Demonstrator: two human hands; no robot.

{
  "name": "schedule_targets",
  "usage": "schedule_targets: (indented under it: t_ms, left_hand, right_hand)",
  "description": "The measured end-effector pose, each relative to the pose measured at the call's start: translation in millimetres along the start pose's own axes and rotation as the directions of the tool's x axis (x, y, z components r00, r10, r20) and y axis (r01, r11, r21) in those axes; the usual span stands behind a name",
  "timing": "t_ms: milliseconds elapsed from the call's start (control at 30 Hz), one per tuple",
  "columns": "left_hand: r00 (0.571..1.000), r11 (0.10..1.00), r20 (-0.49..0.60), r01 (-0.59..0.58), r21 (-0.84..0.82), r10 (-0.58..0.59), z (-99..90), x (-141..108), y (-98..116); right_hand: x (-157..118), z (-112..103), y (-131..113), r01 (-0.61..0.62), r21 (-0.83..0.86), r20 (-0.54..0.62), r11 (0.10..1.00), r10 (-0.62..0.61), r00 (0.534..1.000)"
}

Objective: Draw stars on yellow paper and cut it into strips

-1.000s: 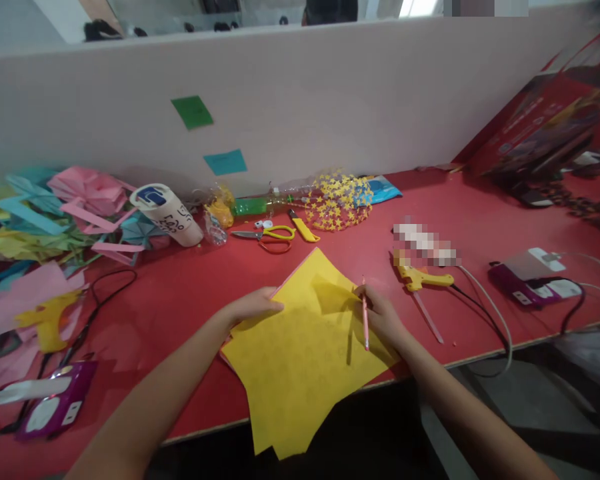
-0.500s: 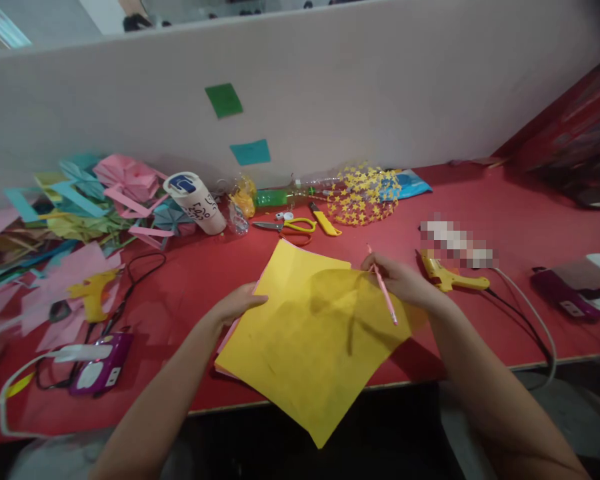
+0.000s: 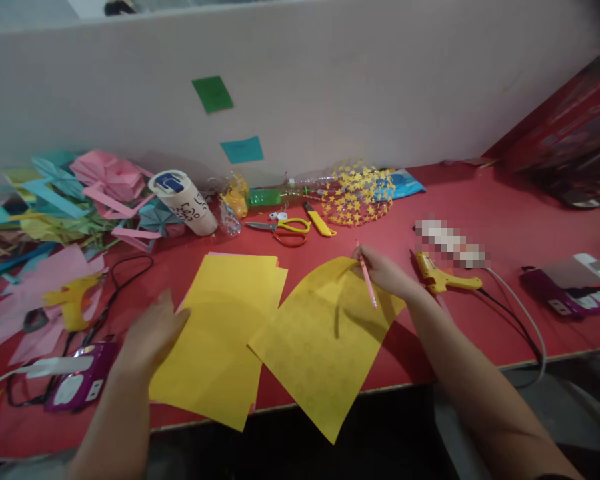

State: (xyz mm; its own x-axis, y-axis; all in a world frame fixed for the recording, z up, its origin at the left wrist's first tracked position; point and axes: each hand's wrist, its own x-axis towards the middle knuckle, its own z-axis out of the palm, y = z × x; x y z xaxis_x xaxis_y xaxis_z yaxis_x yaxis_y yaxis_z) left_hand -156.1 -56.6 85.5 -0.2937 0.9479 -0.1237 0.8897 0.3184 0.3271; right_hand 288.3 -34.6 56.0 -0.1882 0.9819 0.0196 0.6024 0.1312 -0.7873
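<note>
My left hand (image 3: 155, 333) is blurred at the left edge of a stack of yellow sheets (image 3: 220, 327), with pink edges showing beneath; whether it grips the stack is unclear. My right hand (image 3: 380, 268) is closed on a pink pencil (image 3: 366, 277) and the upper right part of a single yellow sheet (image 3: 315, 340). This sheet lies tilted to the right of the stack, its left corner touching or overlapping it. Its lowest corner hangs past the table's front edge. Faint marks show on its surface.
Scissors (image 3: 293, 227), a yellow cutter (image 3: 320, 220) and a bottle (image 3: 270, 196) lie behind the sheets. Glue guns rest left (image 3: 74, 303) and right (image 3: 447, 277). Folded papers (image 3: 110, 177) and a white roll (image 3: 184, 203) stand at the back left.
The stack has moved left with my left hand, out from under the single sheet, and now lies beside it. My right hand still has the sheet and pencil, slightly further left in view.
</note>
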Motion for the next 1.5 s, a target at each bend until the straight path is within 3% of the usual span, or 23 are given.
schedule_targets:
  t_ms: [33, 67, 133, 167, 233, 267, 333, 467, 533, 600, 700, 833, 967, 1033, 1133, 1333, 1500]
  left_hand:
    - [0.995, 0.997, -0.076, -0.055, 0.055, 0.059, 0.9, -1.3, 7.7]
    - [0.987, 0.989, -0.072, -0.145, 0.029, 0.147, 3.6, -3.0, 18.7]
    - [0.948, 0.924, 0.054, -0.29, -0.249, 0.312, 14.4, -6.9, 47.9]
    - [0.904, 0.855, 0.139, -0.318, -0.41, 0.404, 22.1, -8.3, 64.4]
    - [0.769, 0.744, 0.317, -0.288, -0.603, 0.555, 40.0, -8.8, 96.6]
    - [0.704, 0.738, 0.383, -0.298, -0.606, 0.599, 49.2, -7.7, 110.6]
    - [0.638, 0.761, 0.43, -0.446, -0.47, 0.639, 65.7, -4.0, 132.4]
    - [0.657, 0.734, 0.33, -0.571, -0.369, 0.677, 86.9, 0.7, 148.9]
    - [0.653, 0.712, 0.286, -0.618, -0.333, 0.701, 92.7, 0.5, 147.3]
    - [0.668, 0.708, 0.233, -0.667, -0.233, 0.707, 97.3, 0.9, 142.6]
    - [0.717, 0.72, 0.175, -0.692, 0.054, 0.675, 102.2, 4.6, 134.4]
    - [0.724, 0.713, 0.182, -0.688, 0.132, 0.665, 98.2, 4.9, 126.0]
    - [0.724, 0.728, 0.257, -0.678, 0.099, 0.64, 85.9, -18.3, 116.1]
    - [0.702, 0.697, 0.281, -0.704, 0.136, 0.654, 83.3, -35.0, 109.4]
    - [0.689, 0.655, 0.254, -0.725, 0.215, 0.679, 85.2, -50.6, 99.4]
    - [0.749, 0.677, 0.138, -0.65, 0.346, 0.649, 86.0, -36.7, 91.3]
    - [0.65, 0.58, 0.224, -0.755, 0.306, 0.726, 81.0, -31.8, 91.6]
  right_hand:
    - [4.2, 3.5, -3.9, 0.014, 0.011, -0.016, 1.0, -0.014, 1.0]
    - [8.0, 6.9, -7.6, 0.025, 0.025, -0.013, 0.999, -0.025, 1.0]
    - [14.5, 13.1, -14.0, 0.04, 0.048, -0.017, 0.998, -0.039, 0.999]
    - [16.8, 15.4, -16.4, 0.049, 0.064, -0.018, 0.997, -0.048, 0.999]
    - [19.8, 16.8, -18.8, 0.071, 0.093, -0.018, 0.993, -0.07, 0.997]
    - [20.5, 15.4, -18.6, 0.081, 0.105, -0.018, 0.991, -0.079, 0.997]
    - [20.9, 7.5, -15.4, 0.087, 0.105, -0.044, 0.991, -0.083, 0.996]
    - [24.1, -19.7, -6.4, 0.005, -0.027, -0.274, 1.0, -0.012, 0.962]
    - [30.0, -27.5, -7.2, -0.107, -0.235, -0.274, 0.966, 0.04, 0.961]
    - [39.4, -24.5, -13.2, -0.173, -0.484, -0.243, 0.857, 0.058, 0.968]
    - [58.4, -1.1, -25.3, -0.222, -0.687, -0.062, 0.692, 0.248, 0.967]
    - [82.9, 35.2, -33.0, -0.183, -0.704, 0.004, 0.686, 0.262, 0.965]
    - [90.0, 45.9, -39.0, -0.212, -0.706, -0.058, 0.676, 0.243, 0.968]
    - [85.1, 44.3, -44.5, -0.188, -0.697, -0.122, 0.692, 0.143, 0.982]
    - [70.2, 42.9, -52.2, -0.108, -0.674, -0.115, 0.731, 0.04, 0.993]
    - [34.7, 45.8, -43.8, -0.09, -0.651, -0.088, 0.754, 0.043, 0.995]
    - [9.7, 36.4, -15.0, -0.096, -0.565, -0.086, 0.819, 0.057, 0.995]
